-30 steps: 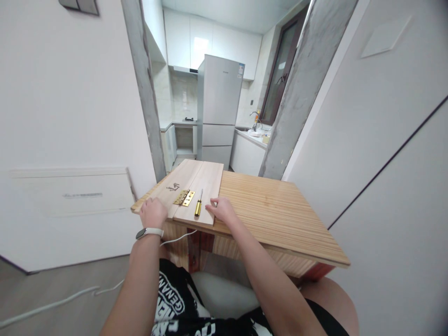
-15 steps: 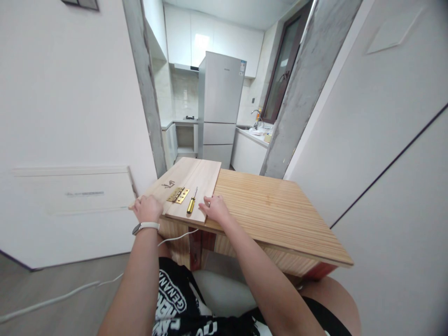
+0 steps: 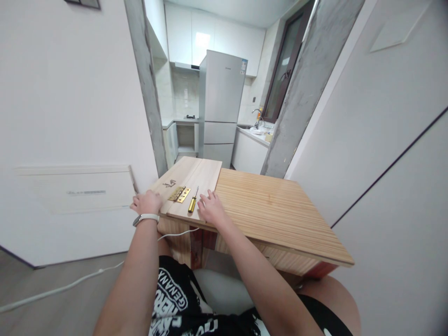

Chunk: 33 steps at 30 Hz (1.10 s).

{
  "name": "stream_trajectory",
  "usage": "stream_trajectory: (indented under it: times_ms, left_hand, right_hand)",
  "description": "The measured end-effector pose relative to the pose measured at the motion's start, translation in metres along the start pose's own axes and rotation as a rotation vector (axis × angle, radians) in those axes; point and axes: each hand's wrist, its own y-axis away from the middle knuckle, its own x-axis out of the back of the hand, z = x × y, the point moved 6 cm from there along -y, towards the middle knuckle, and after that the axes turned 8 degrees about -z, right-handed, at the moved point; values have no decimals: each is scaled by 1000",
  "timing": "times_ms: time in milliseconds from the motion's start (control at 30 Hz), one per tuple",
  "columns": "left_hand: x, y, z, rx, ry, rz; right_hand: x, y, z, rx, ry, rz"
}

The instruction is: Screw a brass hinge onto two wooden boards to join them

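Two pale wooden boards lie side by side at the table's left end: the left board [image 3: 161, 192] and the right board [image 3: 209, 178]. My left hand [image 3: 147, 203] is curled round the left board's near left corner, hiding that corner. My right hand [image 3: 212, 208] is over the right board's near right edge, its fingers spread and empty. A brass hinge [image 3: 179, 194] lies unfolded across the seam. Just right of it is a yellow-and-black screwdriver [image 3: 192, 201], tip pointing away from me. Several small dark screws [image 3: 170, 184] sit in a pile on the left board.
The boards rest on a wood-grain table [image 3: 273, 205] that reaches far to the right. Below its front edge hangs a white cable [image 3: 178, 236], which also runs over the floor. White walls flank me; a fridge [image 3: 224, 88] stands in the kitchen beyond.
My right hand has lifted slightly and spread its fingers, which were bent at the right board's edge. My left hand has shifted only a little. Hinge, screwdriver and screws stay in place.
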Motion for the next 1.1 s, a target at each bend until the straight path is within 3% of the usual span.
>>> stream_trajectory:
  times_ms: [400, 700, 1100]
  left_hand:
    - [-7, -7, 4, 48, -26, -31]
    - [-8, -4, 6, 10, -57, -8]
    - [-8, 20, 16, -30, -88, -13]
  right_hand:
    - [-6, 6, -4, -5, -7, 28]
    - [-9, 10, -1, -64, -37, 52]
    - [-2, 22, 14, -74, -13, 58]
